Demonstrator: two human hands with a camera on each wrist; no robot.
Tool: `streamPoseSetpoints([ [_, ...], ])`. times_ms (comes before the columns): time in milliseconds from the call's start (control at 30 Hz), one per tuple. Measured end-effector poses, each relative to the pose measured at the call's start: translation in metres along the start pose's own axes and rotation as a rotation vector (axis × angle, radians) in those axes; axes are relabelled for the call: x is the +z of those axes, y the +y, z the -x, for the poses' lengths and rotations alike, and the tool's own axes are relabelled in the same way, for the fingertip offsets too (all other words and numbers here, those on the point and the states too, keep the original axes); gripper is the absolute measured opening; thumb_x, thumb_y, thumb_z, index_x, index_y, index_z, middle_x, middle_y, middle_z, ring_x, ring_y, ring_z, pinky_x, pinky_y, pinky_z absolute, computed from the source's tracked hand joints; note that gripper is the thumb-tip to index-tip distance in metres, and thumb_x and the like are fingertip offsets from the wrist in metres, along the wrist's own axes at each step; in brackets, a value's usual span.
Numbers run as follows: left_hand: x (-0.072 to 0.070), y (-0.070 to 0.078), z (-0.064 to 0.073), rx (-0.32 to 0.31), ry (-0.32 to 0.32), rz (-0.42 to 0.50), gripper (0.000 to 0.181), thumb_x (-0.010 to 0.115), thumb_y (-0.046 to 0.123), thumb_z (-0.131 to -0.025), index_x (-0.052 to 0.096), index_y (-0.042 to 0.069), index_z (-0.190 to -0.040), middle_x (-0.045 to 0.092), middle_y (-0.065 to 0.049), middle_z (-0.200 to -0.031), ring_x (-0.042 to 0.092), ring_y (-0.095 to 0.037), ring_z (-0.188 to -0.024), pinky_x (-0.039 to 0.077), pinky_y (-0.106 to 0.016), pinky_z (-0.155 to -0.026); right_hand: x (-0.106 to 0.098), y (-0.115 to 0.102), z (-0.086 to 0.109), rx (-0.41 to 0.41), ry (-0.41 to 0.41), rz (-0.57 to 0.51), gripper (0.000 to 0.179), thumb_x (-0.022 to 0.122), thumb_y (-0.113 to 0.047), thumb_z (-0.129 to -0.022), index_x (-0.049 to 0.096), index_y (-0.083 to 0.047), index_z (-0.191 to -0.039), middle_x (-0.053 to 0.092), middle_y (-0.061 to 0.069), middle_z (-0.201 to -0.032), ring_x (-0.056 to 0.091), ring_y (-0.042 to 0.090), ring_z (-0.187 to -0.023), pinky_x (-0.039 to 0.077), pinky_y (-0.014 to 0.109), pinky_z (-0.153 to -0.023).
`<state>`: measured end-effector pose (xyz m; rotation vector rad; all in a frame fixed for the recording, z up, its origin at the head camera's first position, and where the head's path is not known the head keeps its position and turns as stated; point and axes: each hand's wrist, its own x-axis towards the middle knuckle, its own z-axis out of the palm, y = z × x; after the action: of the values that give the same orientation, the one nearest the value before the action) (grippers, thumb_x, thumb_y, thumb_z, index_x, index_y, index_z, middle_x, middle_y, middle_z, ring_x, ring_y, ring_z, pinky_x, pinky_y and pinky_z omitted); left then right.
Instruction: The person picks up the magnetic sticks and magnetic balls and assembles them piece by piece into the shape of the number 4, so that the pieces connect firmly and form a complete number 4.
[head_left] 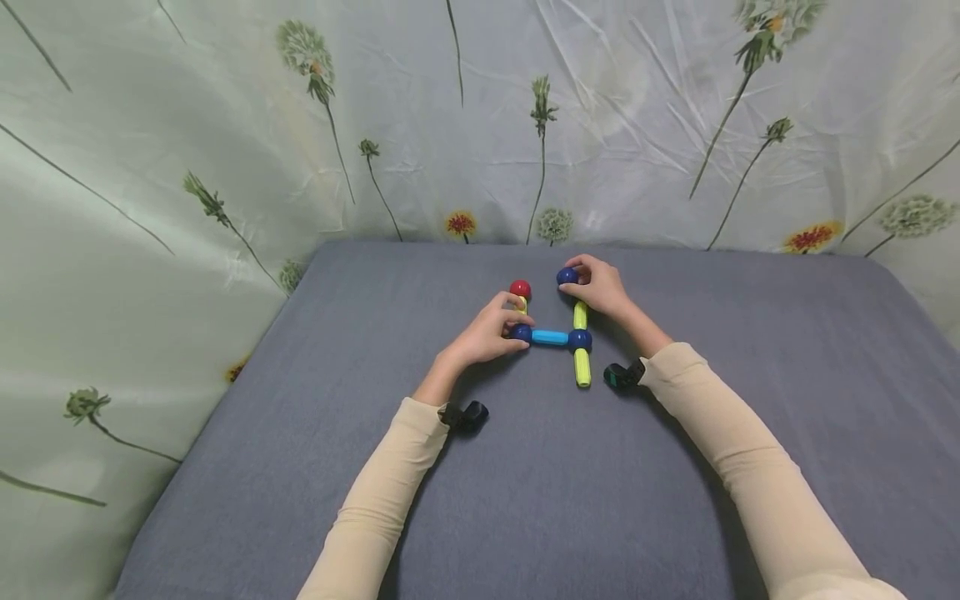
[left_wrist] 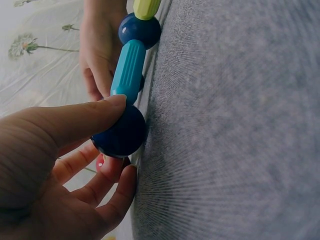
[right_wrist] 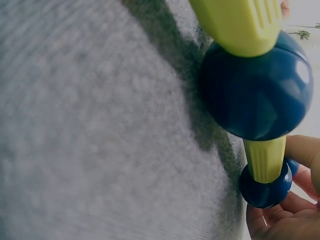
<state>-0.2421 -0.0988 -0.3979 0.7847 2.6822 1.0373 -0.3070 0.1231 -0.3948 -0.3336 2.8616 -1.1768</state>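
Note:
In the head view my left hand point(head_left: 486, 333) grips a dark blue ball point(head_left: 521, 334), the thumb on one side and curled fingers on the other. A light blue ridged rod point(head_left: 550, 337) joins this ball to a second dark blue ball point(head_left: 580, 339). Yellow-green rods stick out from that one, a near rod point(head_left: 582, 367) and a far rod point(head_left: 581, 315). My right hand point(head_left: 600, 287) pinches another dark blue ball point(head_left: 567, 277) by the far rod's end. In the right wrist view a ball point(right_wrist: 266, 187) touches that rod, with more blue showing behind it.
Beyond my left fingers lie a red ball point(head_left: 520, 289) and a partly hidden yellow-green rod point(head_left: 522, 306). Everything rests on a grey cloth-covered surface point(head_left: 525, 500). A flower-patterned curtain point(head_left: 420, 125) hangs behind its far edge and along the left.

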Motion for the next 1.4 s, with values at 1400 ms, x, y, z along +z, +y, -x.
streamPoseSetpoints([
  [1400,0.003,0.000,0.001,-0.011,0.012,-0.011,0.031,0.069,0.012,-0.084,0.067,0.005,-0.114,0.041,-0.009,-0.130,0.052,-0.022,-0.101,0.048,-0.034,-0.090,-0.016,0.020,0.041,-0.031,0.159,-0.112,0.041,0.064,-0.014,-0.088,0.054,-0.002,-0.126,0.059,0.024,-0.119,0.059,0.036,-0.104,0.048,0.046,-0.090],
])
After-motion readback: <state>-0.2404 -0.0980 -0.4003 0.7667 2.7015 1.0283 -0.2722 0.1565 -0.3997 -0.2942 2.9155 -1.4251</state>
